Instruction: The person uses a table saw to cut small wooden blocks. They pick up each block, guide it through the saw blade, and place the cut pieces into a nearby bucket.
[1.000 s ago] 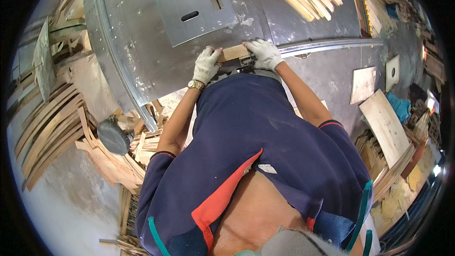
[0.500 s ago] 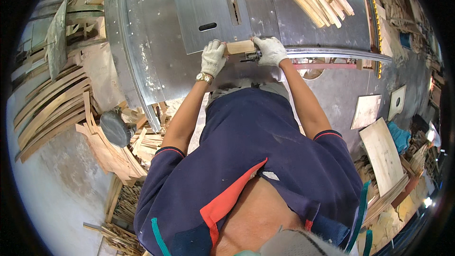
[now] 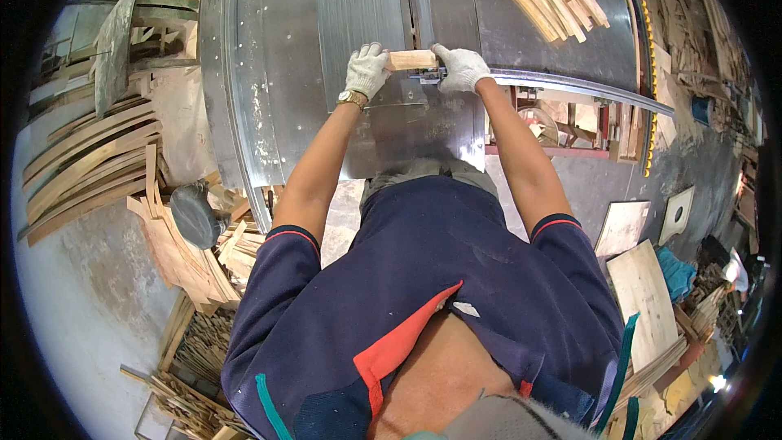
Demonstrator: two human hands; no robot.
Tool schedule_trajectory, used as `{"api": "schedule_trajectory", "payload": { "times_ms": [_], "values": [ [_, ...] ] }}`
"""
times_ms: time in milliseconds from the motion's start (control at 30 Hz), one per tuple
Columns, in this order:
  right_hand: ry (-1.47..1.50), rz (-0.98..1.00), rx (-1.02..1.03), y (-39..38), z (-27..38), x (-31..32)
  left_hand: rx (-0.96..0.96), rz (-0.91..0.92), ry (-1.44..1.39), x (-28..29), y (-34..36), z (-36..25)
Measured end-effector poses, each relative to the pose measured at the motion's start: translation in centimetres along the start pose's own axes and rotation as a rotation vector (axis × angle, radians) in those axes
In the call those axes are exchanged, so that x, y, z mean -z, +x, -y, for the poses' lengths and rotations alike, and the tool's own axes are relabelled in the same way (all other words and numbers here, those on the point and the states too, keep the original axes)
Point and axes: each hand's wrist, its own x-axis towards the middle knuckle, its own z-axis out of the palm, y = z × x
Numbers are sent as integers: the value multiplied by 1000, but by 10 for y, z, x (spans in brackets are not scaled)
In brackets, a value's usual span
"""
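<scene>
Between my gloved hands a short wooden block (image 3: 411, 60) lies crosswise over the metal saw table (image 3: 285, 73). My left hand (image 3: 367, 70), in a white knit glove with a watch at the wrist, is closed on the block's left end. My right hand (image 3: 464, 70), gloved alike, grips its right end, with the thumb toward the wood. Just under the block, beside my right hand, sits a small metal fitting on the sliding fence bar (image 3: 570, 85). The dark slot (image 3: 411, 12) in the table runs straight ahead of the block; whether a blade stands in it I cannot tell.
Several cut wood strips (image 3: 554, 0) lie on the table at the far right. A yellow toothed strip (image 3: 649, 65) runs along the right edge. Curved boards (image 3: 90, 163) are stacked at left, near a dark round stool (image 3: 195, 216). Plywood sheets (image 3: 643, 301) lean at right.
Both hands have moved forward with the wooden block, toward the slot. The fence bar has slid forward too, showing more of the frame beneath it.
</scene>
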Motion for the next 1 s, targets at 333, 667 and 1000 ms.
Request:
{"api": "schedule_trajectory", "payload": {
  "times_ms": [333,667,1000],
  "values": [
    [-20,23,-10,39,-9,34,15,16,-5,3,48,22],
    [-24,11,10,65,-16,56,16,-3,11,1,79,38],
    [-22,-24,35,89,-27,70,23,64,-8,14,107,47]
  ]
}}
